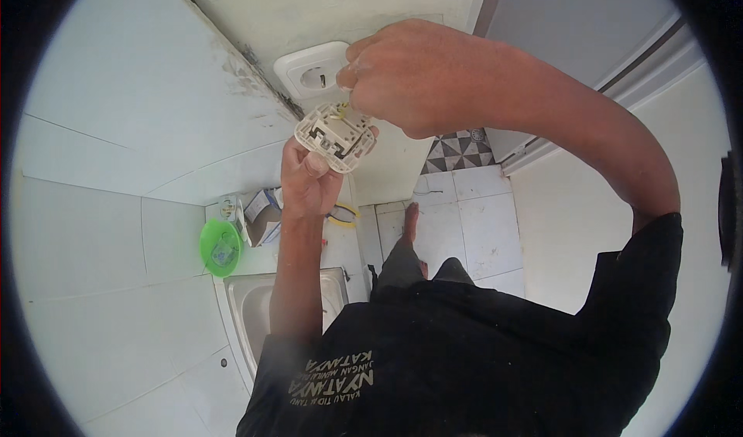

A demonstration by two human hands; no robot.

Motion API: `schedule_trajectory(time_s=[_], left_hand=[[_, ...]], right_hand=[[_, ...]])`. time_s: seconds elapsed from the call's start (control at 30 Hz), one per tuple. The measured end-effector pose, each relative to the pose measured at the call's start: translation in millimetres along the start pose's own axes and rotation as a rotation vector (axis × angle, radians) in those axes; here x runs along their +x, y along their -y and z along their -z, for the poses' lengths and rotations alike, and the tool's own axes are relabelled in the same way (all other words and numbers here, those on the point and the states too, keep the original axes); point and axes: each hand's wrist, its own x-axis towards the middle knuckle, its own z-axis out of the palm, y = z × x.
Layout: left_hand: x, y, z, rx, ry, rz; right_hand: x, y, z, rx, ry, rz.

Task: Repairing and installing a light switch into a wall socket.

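The bare right hand (402,77), fingers curled, any grip hidden from view, seems to be working at the cream, squarish plastic fitting (334,140) the bare left hand (309,180) grips near a white, rounded plastic wall socket (313,71), the next move calling for steady support.

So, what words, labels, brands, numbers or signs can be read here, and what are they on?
Black fabric T-shirt: several lines of pale, upside-down lettering, legible but not copied here.
Blue-and-white open cardboard box: any print is too small to read.
Pale packet in round green plastic bowl: too blurred to read.
Off-white rectangular plastic fitting in left hand: no readable marks.
White rounded-square wall socket: none readable.
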Motion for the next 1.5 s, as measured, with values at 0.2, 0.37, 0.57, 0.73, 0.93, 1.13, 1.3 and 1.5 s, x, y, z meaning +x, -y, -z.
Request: schedule_trajectory(time_s=[0.2,0.37,0.57,0.73,0.93,1.13,1.3,1.5], left_hand=[[-3,0,0,0.113,0.009,0.0],[-4,5,-8,0.218,-0.061,-0.046],[-1,12,-3,0.376,-0.034,-0.102],[-1,7,-14,0.426,-0.056,-0.105],[-2,8,-15,0.497,-0.088,-0.141],[-2,6,-13,0.52,-0.098,-0.172],[-5,14,-17,0.577,-0.126,-0.232],[-7,23,-17,0.591,-0.195,-0.301]], right_hand=[[1,4,7,0.019,0.043,0.001],[-5,0,2,-0.002,0.001,-0.042],[-43,-20,24,0.227,-0.238,-0.165],[-76,-13,-9,0.096,-0.279,-0.373],[-70,-42,-18,-0.142,-0.381,-0.094],[-57,-47,-9,-0.26,-0.238,0.06],[-47,-46,-17,0.008,-0.325,0.12],[-38,-40,-23,0.245,-0.319,0.179]])
